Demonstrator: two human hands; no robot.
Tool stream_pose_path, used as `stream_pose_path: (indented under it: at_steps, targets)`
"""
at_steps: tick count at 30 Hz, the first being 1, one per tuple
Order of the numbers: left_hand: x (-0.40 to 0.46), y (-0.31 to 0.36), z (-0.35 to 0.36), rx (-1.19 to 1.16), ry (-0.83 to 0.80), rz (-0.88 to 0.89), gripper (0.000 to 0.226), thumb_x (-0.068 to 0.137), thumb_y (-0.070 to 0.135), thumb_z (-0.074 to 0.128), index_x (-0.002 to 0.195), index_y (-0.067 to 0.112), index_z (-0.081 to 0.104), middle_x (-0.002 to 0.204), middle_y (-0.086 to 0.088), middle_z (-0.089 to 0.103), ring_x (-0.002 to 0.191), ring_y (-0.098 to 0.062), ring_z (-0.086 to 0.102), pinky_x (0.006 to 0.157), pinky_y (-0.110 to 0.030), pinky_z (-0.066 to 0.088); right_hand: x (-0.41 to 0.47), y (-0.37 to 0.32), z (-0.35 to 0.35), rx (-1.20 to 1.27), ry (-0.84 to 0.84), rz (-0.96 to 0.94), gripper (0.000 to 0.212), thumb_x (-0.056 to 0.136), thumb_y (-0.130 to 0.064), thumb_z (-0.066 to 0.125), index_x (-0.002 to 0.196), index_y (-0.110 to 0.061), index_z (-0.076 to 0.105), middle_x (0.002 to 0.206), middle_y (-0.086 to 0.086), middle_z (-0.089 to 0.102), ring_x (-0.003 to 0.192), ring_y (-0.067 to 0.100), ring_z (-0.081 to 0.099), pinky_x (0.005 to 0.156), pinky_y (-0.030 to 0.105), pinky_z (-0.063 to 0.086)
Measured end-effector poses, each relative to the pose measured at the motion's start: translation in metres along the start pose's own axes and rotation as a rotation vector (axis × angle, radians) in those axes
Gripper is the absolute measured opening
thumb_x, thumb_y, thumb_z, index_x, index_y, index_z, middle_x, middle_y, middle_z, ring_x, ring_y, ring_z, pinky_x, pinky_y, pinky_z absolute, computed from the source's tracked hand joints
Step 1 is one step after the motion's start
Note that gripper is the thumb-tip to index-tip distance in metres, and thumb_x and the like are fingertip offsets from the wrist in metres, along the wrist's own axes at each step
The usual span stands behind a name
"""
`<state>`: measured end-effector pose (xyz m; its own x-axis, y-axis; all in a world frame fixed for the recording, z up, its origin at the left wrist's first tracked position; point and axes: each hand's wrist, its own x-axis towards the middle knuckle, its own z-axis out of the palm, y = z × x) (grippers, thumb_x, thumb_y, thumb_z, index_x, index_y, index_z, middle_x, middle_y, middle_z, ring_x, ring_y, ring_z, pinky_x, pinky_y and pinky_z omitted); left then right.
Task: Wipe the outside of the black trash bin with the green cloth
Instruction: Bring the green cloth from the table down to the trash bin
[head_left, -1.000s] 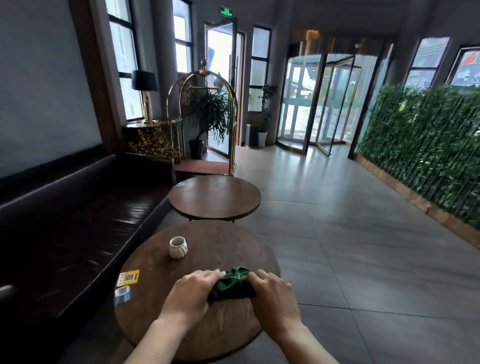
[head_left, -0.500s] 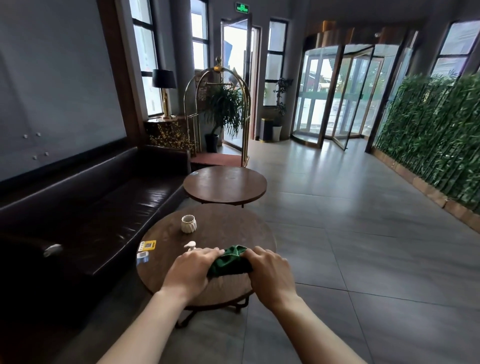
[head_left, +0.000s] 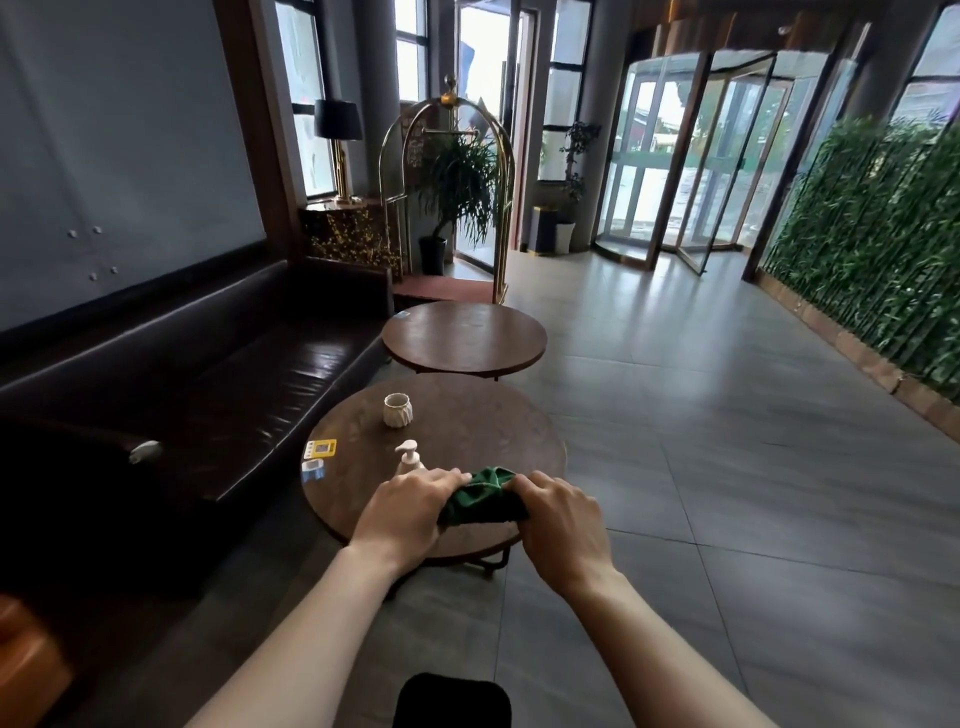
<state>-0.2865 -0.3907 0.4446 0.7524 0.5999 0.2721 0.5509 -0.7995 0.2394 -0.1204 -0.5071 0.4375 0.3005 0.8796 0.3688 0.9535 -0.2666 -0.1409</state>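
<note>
The green cloth (head_left: 483, 500) was bunched into a dark, crumpled wad. It sat between the left hand (head_left: 408, 512) and right hand (head_left: 563, 522), both gripping it above the round desk (head_left: 467, 415).

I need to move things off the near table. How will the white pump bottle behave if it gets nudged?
The pump bottle looks tall and narrow with a spout head on top, so it is probably apt to tip. It seems to be small plastic, likely light and not fragile. It stands on the round table just beyond the left hand, so a knock is plausible.
</note>
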Motion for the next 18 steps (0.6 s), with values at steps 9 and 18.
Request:
stream_pose_path:
  at_steps: [9,18]
  targets:
    - [-0.036,-0.038,0.010,-0.012,-0.064,-0.004,0.061,0.087,0.007,0.061,0.143,0.031,0.051,0.133,0.010,0.064,0.122,-0.020,0.060,0.095,-0.039,0.051,-0.020,-0.043,0.025,-0.020,-0.055,0.026,0.032,0.093,-0.017,0.063,0.121,-0.033,0.063,0.108,-0.007,0.068,0.100,0.024,0.067,0.070,0.037,0.050]
    - [-0.067,-0.079,0.028,-0.072,-0.142,0.018,0.061,0.085,0.013,0.065,0.142,0.030,0.052,0.132,0.008,0.064,0.122,-0.022,0.059,0.096,-0.043,0.051,-0.039,-0.080,0.054,-0.026,-0.101,0.067,0.029,0.092,-0.016,0.066,0.118,-0.030,0.065,0.102,-0.005,0.069,0.095,0.026,0.068,0.067,0.037,0.049]
